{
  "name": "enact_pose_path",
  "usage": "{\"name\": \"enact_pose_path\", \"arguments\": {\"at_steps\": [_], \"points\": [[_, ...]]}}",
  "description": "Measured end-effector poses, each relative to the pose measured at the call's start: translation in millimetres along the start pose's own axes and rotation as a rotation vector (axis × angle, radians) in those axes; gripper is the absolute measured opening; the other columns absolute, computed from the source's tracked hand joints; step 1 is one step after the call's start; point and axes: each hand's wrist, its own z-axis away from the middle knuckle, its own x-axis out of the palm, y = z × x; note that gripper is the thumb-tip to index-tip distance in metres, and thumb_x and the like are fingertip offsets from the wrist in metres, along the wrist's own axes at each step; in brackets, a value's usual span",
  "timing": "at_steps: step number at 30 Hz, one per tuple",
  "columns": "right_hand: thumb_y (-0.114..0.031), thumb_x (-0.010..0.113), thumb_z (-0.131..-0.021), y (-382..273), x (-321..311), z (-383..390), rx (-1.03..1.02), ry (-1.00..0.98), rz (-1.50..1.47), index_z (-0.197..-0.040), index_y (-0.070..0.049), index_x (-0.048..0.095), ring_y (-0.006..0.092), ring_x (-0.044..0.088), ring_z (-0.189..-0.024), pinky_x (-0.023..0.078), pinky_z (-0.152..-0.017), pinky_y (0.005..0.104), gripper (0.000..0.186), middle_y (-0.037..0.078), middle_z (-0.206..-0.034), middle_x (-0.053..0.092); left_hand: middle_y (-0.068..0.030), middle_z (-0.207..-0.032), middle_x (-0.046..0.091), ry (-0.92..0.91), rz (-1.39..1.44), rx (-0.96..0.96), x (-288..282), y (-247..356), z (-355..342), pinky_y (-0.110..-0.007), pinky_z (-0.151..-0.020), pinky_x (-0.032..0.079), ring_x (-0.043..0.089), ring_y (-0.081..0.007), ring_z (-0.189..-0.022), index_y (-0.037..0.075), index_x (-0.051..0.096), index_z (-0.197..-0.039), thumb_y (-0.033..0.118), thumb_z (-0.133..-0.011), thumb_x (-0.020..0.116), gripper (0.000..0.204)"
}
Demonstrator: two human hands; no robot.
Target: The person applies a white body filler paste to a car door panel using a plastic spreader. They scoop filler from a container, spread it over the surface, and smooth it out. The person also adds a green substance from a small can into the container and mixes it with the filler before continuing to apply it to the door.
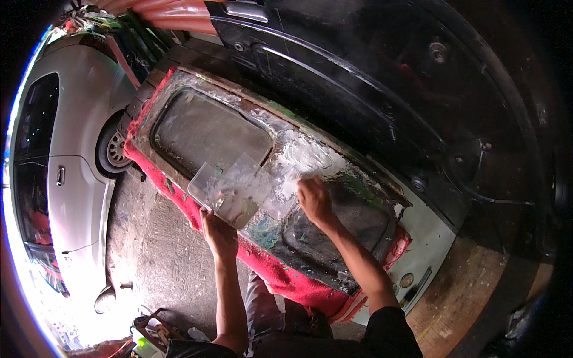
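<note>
My left hand (219, 234) grips the near edge of a clear plastic container (239, 216), with its thumb over the rim. A whitish smear shows inside the container, which is held above a worn panel (209, 122) with two rounded recesses. To the right, my right hand (314, 198) is closed at the edge of a thick patch of white paste (310, 156) spread over the panel's middle. Whatever the right fingers hold is hidden by the hand. Patches of green and blue paint show on the panel's scuffed surface.
Red cloth (274, 271) lies under the panel and hangs along its near side. A large black body panel (358, 77) stands behind. At left, a silver car (83, 101) is parked close by. A pale board (427, 238) lies at right.
</note>
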Motion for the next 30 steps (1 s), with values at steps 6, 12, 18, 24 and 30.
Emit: {"name": "enact_pose_path", "arguments": {"at_steps": [6,12,18,24,30], "points": [[0.002,0.071,-0.079,-4.2,-26.8,-15.0,0.179,0.186,0.008,-0.091,-0.004,0.063,0.0354,0.059,-0.087,0.046,-0.078,0.0453,0.017,0.014,-0.086,0.063,-0.0215,-0.138,0.057,0.026,0.001,0.008,-23.9,-4.3,-1.6,-0.057,-0.100,0.053,0.058,-0.0398,-0.126,0.009,0.045,-0.140,0.029,-0.103,0.041,0.043],[0.001,0.073,-0.079,24.0,-20.1,-28.3,0.151,0.333,0.191,-0.091,-0.003,0.062,0.0360,0.059,-0.090,0.044,-0.082,0.0481,0.016,0.014,-0.087,0.065,-0.0143,-0.136,0.057,0.008,0.003,-0.018,-9.1,0.2,-0.7,-0.056,-0.099,0.052,0.057,-0.0369,-0.126,0.012,0.047,-0.128,0.025,-0.100,0.044,0.032],[0.001,0.074,-0.079,-4.9,-22.1,-17.4,0.081,0.102,0.011,-0.089,-0.005,0.062,0.0308,0.058,-0.089,0.042,-0.081,0.0462,0.017,0.010,-0.086,0.066,-0.0173,-0.138,0.056,0.023,-0.018,-0.010,-14.3,-3.7,0.5,-0.057,-0.100,0.052,0.057,-0.0385,-0.127,0.011,0.046,-0.134,0.027,-0.101,0.043,0.038],[-0.001,0.075,-0.077,19.4,-24.8,-26.6,0.184,0.180,0.165,-0.089,-0.007,0.063,0.0334,0.059,-0.092,0.043,-0.084,0.0470,0.018,0.010,-0.087,0.067,-0.0201,-0.138,0.057,0.020,-0.004,0.011,-7.5,-3.1,-1.0,-0.056,-0.100,0.053,0.058,-0.0394,-0.125,0.009,0.047,-0.137,0.029,-0.103,0.041,0.040],[-0.004,0.077,-0.074,-18.2,-4.7,-0.8,0.049,0.092,-0.094,-0.085,-0.010,0.065,0.0305,0.059,-0.089,0.044,-0.081,0.0449,0.018,0.005,-0.087,0.067,-0.0194,-0.141,0.055,0.024,0.000,0.000,-23.8,-7.6,-1.9,-0.056,-0.102,0.051,0.056,-0.0391,-0.128,0.009,0.048,-0.137,0.029,-0.103,0.042,0.041]]}}
